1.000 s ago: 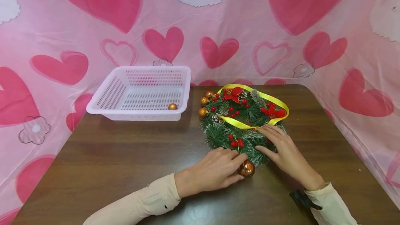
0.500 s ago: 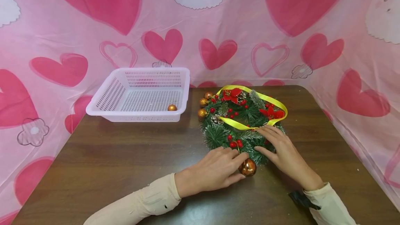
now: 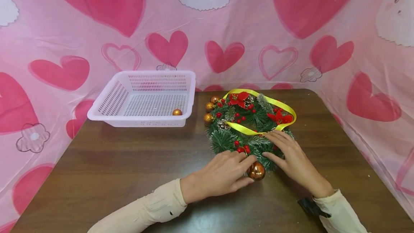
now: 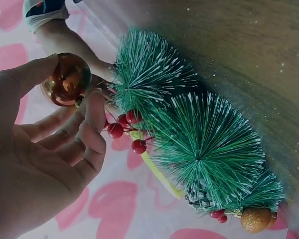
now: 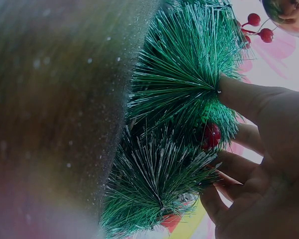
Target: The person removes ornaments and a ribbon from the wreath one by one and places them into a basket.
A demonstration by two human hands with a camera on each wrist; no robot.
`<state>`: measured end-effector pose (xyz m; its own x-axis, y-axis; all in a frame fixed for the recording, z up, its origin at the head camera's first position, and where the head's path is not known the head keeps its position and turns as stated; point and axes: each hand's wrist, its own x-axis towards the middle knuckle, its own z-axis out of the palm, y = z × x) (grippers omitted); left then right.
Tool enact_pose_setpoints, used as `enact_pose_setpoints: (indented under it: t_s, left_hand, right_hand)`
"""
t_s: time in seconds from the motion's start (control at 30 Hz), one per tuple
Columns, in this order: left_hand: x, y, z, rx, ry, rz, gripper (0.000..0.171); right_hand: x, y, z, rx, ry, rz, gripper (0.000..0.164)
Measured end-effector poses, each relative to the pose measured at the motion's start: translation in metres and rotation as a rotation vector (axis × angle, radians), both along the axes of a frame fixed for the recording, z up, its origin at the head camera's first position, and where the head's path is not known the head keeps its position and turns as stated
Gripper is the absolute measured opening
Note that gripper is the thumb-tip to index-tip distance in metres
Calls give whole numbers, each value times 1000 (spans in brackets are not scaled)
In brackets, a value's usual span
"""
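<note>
A Christmas wreath (image 3: pixel 223 140) of green frosted pine lies on the table, with red berries, red flowers, pine cones and a yellow ribbon (image 3: pixel 242 128). At its near edge my left hand (image 3: pixel 220 173) pinches a shiny copper bauble (image 3: pixel 257 171) between thumb and fingers. A thin gold loop runs from the bauble's top toward the red berries (image 4: pixel 115 130). My right hand (image 3: pixel 294 159) rests on the wreath's near right side, fingers extended over the pine and the ribbon, thumb (image 5: pixel 244 97) at a pine tuft. Several copper and gold baubles (image 3: pixel 208 118) sit at its left edge.
A white plastic basket (image 3: pixel 142 118) stands at the back left of the wooden table (image 3: pixel 129 161), one gold bauble (image 3: pixel 176 112) inside it. A pink cloth with hearts (image 3: pixel 166 48) hangs behind and at the sides. A black strap (image 3: pixel 312 208) shows by the right sleeve.
The copper bauble has shifted slightly up and right in the left hand's pinch. The right hand keeps its place on the wreath. The whole head view has drifted a little.
</note>
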<state>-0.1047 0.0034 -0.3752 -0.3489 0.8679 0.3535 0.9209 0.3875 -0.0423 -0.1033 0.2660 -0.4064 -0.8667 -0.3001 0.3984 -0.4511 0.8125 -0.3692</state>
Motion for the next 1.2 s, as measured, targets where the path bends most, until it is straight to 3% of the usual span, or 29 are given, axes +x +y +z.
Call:
enact_pose_setpoints:
  t_s: [0.5,0.7,0.93,1.2]
  left_hand:
    - [-7,-2,7,55,-25,-7,51]
    - [-14,-4,14,94,-41,16,53]
    - [-27,-12,20,160,-119,34,53]
    - [-36,-22,30,237,-132,71,53]
  right_hand:
    - [1,0,1,-3,-1,3,60]
    - [1,1,0,8,-13,2,60]
    - [1,0,-1,10,-26,-8,61]
    - [0,0,-2,-6,-2,1,60]
